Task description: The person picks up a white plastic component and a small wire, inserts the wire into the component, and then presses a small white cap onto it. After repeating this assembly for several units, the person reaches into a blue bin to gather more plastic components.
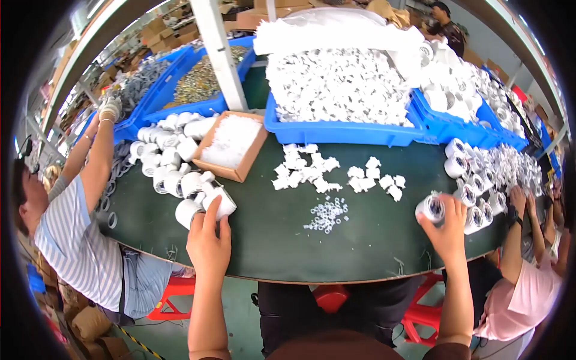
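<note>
My left hand point(209, 245) is at the near edge of a heap of white plastic housings point(171, 157), its fingers closed around one white cylindrical housing point(224, 205). On the right, my right hand point(447, 233) grips another short white round housing point(429, 208) whose dark ringed end shows. That piece is just left of several similar housings point(474, 219) grouped on the table. Between my hands lie a scatter of small clear rings point(327, 215) and, behind them, loose small white plastic pieces point(305, 168).
The dark green table point(270, 240) carries a cardboard box of small white parts point(243, 168). Behind stand a blue bin heaped with white pieces point(336, 133) and other blue bins point(456, 127). A white post point(217, 54) rises at the back. Co-workers point(78, 228) sit on both sides.
</note>
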`<control>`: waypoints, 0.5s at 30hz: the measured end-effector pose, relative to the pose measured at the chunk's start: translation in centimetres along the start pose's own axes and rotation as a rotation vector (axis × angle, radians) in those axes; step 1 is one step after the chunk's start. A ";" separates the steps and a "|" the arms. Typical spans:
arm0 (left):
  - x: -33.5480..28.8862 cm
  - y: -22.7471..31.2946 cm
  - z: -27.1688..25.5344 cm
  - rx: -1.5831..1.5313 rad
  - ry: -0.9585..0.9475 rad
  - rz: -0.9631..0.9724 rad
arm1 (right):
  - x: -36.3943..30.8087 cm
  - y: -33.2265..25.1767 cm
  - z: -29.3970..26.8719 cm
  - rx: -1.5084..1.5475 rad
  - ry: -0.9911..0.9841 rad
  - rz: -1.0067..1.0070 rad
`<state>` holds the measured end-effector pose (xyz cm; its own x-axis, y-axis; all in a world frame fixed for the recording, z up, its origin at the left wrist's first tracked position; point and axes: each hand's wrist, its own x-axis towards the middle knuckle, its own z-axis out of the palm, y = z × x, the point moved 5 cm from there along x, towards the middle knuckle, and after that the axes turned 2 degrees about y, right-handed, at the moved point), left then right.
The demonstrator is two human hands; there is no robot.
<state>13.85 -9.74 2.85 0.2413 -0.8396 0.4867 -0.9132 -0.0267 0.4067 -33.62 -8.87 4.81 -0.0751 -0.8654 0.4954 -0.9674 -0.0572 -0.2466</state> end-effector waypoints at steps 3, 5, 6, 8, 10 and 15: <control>2.2 -1.5 0.0 0.052 0.024 0.024 | -0.9 -0.6 -0.3 0.273 0.002 0.057; 3.0 -2.7 -0.7 0.156 0.103 0.105 | -0.9 -2.2 -0.7 0.384 -0.073 0.181; 3.2 -3.2 -0.7 0.168 0.116 0.096 | -1.0 -2.6 -0.5 0.421 -0.100 0.221; 3.8 -4.0 -1.1 0.188 0.166 0.151 | -1.3 -3.0 -0.7 0.455 -0.122 0.230; 4.3 -4.9 -0.1 0.230 0.146 0.130 | -1.9 -2.8 -0.6 0.488 -0.139 0.253; 5.9 -7.6 0.3 0.320 0.175 0.095 | -2.5 -4.3 -0.7 0.678 -0.245 0.272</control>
<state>22.17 -14.64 2.41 0.1776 -0.7416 0.6470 -0.9840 -0.1447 0.1043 -29.41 -6.12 5.20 -0.1568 -0.9737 0.1656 -0.5569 -0.0513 -0.8290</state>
